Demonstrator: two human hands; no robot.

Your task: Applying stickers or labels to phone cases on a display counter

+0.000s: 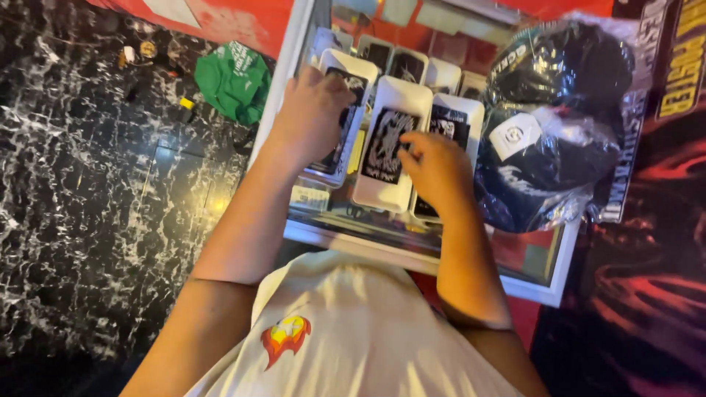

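Three flat packets [390, 143] lie side by side on the glass counter [412, 235], bagged caps [559, 125] right of them.

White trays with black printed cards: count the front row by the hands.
3. Left tray under the left hand; middle tray between the hands; right tray by the right hand. More behind, partly hidden.

Glossy white plastic cases [392, 143] on glass countertop [412, 235]; caps in crinkly clear plastic bag [559, 125].

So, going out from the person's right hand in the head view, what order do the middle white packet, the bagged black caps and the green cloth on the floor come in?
From the right hand:
1. Middle white packet, under its fingertips on the glass counter.
2. Bagged black caps, just to its right on the counter.
3. Green cloth, far left, down on the dark marbled floor beyond the left hand.
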